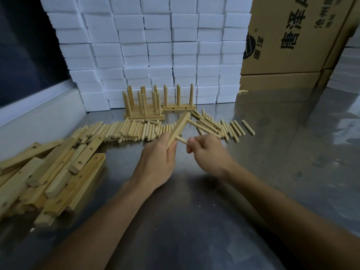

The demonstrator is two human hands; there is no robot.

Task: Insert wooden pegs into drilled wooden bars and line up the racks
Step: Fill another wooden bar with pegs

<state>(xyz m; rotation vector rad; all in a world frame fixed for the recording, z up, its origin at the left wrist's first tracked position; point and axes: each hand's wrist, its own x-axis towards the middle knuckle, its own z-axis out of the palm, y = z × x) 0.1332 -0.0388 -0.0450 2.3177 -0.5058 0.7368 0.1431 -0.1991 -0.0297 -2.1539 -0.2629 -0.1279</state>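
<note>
My left hand grips the near end of a drilled wooden bar, held tilted above the metal table. One peg sticks out sideways from the bar's far part. My right hand pinches a second peg whose tip sits at the bar's near hole. Loose pegs lie in a long row behind my hands. Finished racks with upright pegs stand at the back, one more rack beside them.
A heap of drilled bars lies at the left. White foam blocks are stacked like a wall at the back. Cardboard boxes stand at the right rear.
</note>
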